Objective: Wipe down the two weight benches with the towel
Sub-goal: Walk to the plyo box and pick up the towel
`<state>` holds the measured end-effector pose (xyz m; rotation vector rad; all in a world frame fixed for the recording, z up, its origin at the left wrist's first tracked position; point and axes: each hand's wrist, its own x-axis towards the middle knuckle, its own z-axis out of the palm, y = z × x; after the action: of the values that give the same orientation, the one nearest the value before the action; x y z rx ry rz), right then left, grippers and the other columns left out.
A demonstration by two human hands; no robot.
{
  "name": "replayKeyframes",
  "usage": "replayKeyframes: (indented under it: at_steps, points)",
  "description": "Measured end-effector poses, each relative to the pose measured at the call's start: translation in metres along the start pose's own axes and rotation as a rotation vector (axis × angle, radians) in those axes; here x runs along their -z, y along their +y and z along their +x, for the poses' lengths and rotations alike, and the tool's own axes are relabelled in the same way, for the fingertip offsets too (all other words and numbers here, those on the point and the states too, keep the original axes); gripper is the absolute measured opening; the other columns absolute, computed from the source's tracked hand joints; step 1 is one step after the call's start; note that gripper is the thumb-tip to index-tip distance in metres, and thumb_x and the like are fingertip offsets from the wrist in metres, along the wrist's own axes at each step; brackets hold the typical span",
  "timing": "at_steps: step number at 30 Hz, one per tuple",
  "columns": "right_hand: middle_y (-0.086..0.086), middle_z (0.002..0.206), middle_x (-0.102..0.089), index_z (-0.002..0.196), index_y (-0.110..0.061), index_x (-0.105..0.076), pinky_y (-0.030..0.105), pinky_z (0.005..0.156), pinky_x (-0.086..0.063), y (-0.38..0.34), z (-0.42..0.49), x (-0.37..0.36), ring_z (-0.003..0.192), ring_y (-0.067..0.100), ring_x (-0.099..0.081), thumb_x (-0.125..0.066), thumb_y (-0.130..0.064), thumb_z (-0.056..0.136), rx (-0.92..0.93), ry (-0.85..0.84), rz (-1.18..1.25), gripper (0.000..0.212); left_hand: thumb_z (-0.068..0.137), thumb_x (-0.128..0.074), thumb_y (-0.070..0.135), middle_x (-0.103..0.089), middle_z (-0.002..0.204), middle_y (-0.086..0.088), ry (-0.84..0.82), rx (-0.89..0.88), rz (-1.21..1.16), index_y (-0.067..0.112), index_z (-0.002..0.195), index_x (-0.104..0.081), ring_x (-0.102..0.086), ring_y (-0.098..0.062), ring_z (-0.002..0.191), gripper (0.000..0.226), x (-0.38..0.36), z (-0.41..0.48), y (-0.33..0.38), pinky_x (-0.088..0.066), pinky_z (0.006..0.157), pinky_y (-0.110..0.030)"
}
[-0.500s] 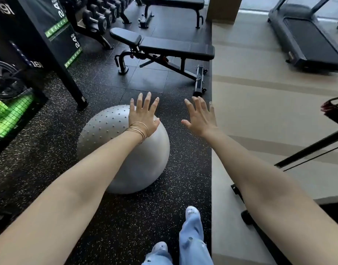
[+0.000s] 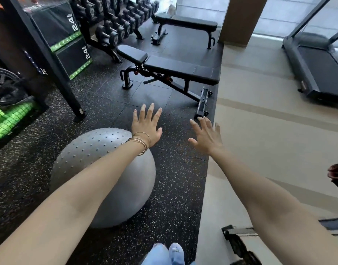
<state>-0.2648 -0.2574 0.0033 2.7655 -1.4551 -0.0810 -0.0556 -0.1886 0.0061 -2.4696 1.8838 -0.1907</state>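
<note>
Near bench point(image 2: 183, 70) beyond outstretched fingers point(image 2: 149, 114), well apart, untouched.

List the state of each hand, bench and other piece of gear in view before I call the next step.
left hand, open, fingers spread, holding nothing.
right hand, open, fingers spread, holding nothing.
near adjustable bench, pads lying flat, untouched.
far flat bench, upright on its legs, untouched.
spiky exercise ball, inflated, resting on the rubber floor.
dumbbells, racked.
treadmill, deck folded down.
towel, not in view.
</note>
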Motion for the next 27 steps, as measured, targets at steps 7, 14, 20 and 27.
replayKeyframes:
  at_steps: [7,14,20,27]
  points:
    - [0.007,0.154,-0.014,0.149,-0.025,-0.014,0.054,0.115,-0.007,0.03,0.069,-0.005,0.144,0.024,-0.004,-0.046,-0.05,0.093,0.079,-0.003,0.031,0.069,0.09,-0.038,0.049,-0.003,0.157,-0.003,-0.051,0.043,-0.051,0.03,0.149,-0.004,-0.003,-0.029,0.144,0.071,-0.018,0.058,0.023,-0.004,0.116,-0.051]
    - [0.007,0.154,-0.018,0.148,-0.023,-0.017,0.054,0.115,-0.008,0.052,0.171,0.0,0.144,0.023,-0.007,-0.048,-0.051,0.091,0.224,0.101,-0.021,0.071,0.091,-0.038,0.05,-0.005,0.158,-0.003,-0.088,0.088,-0.079,0.03,0.149,-0.004,-0.005,-0.029,0.144,0.07,-0.035,0.15,0.018,-0.006,0.117,-0.05]
    - [0.007,0.153,-0.026,0.147,-0.025,-0.023,0.057,0.113,-0.011,0.056,0.255,0.014,0.143,0.024,-0.016,-0.047,-0.052,0.09,0.376,0.166,-0.077,0.069,0.091,-0.035,0.052,-0.006,0.158,-0.004,-0.036,0.089,-0.102,0.03,0.149,-0.003,-0.008,-0.029,0.143,0.069,-0.03,0.221,0.008,-0.008,0.117,-0.05]
    - [0.009,0.149,-0.034,0.145,-0.024,-0.03,0.059,0.11,-0.022,0.069,0.342,0.024,0.138,0.028,-0.028,-0.055,-0.049,0.087,0.455,0.236,-0.04,0.068,0.094,-0.026,0.054,-0.003,0.158,-0.004,-0.036,0.069,0.0,0.03,0.148,0.005,-0.004,-0.031,0.144,0.067,-0.031,0.292,-0.02,-0.005,0.117,-0.052]
